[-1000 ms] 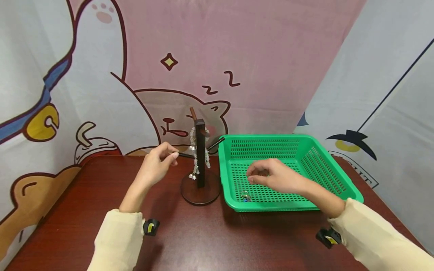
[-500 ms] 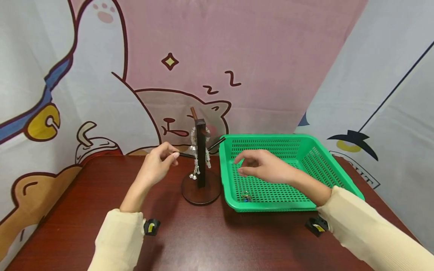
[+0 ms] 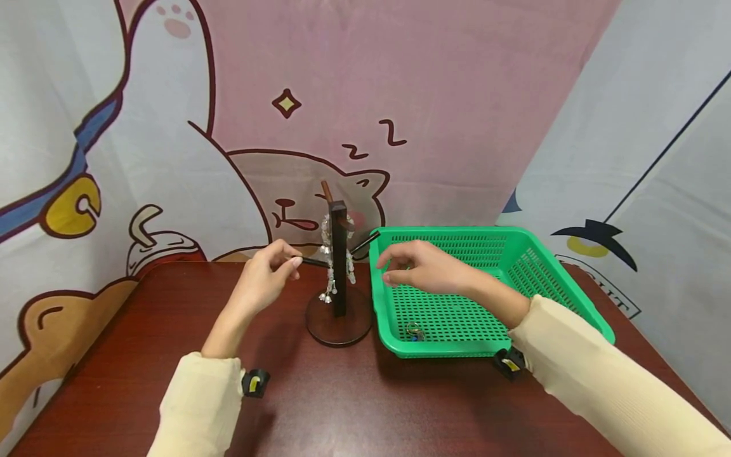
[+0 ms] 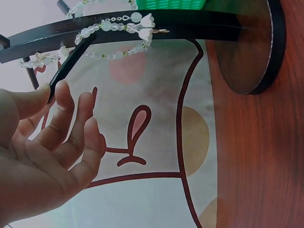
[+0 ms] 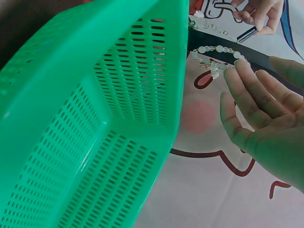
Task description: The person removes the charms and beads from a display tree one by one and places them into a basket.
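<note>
A dark wooden jewellery stand (image 3: pixel 339 273) stands upright on its round base at mid-table. My left hand (image 3: pixel 264 276) pinches the end of its left peg (image 4: pixel 71 64) between thumb and index finger. Clear beaded bracelets (image 4: pixel 102 27) with white flower charms hang on the pegs, on both sides of the post. My right hand (image 3: pixel 431 270) is over the left side of the green basket (image 3: pixel 462 348), fingers loosely bent and nothing in them. In the right wrist view its fingertips point toward the beaded bracelet (image 5: pixel 221 49) on the stand's right side.
Small metal rings with a blue piece (image 3: pixel 415 332) lie in the basket's near left corner. The basket's left edge is close to the stand's base. A printed cloth (image 3: pixel 457 114) hangs behind the brown table (image 3: pixel 342 406).
My right hand has moved left and slightly up over the basket, toward the stand. The left hand keeps its pinch on the peg and has not moved.
</note>
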Motion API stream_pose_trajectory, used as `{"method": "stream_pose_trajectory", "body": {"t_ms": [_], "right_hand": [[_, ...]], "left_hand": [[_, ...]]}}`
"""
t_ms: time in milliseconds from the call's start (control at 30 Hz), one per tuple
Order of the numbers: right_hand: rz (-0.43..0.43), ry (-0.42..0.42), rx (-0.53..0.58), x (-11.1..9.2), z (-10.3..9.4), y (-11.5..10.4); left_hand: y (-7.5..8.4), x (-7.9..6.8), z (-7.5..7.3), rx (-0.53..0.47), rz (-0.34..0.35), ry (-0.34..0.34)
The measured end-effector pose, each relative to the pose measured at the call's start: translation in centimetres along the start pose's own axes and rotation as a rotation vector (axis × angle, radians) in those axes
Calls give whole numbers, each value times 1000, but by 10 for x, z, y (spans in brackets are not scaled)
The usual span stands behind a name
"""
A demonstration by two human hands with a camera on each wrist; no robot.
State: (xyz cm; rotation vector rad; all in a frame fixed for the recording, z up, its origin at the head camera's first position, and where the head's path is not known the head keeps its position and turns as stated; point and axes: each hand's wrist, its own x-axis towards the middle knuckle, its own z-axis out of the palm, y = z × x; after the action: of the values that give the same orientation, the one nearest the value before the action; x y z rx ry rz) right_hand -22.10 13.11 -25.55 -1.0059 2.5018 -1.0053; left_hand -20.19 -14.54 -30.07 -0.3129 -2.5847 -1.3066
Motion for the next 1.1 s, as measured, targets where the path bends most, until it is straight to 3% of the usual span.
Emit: {"method": "stream_pose_trajectory", "body": {"t_ms": [400,700,1100], "right_hand": [[-10,-7,-22,23,5,-6],[32,8,53,35,10,-12],[91,60,97,43,21,-1]], "left_hand": [[0,0,-1,-6,-9,-10],[0,0,-1,-7,-10,-11],[0,0,0,-1,-7,-4]]}}
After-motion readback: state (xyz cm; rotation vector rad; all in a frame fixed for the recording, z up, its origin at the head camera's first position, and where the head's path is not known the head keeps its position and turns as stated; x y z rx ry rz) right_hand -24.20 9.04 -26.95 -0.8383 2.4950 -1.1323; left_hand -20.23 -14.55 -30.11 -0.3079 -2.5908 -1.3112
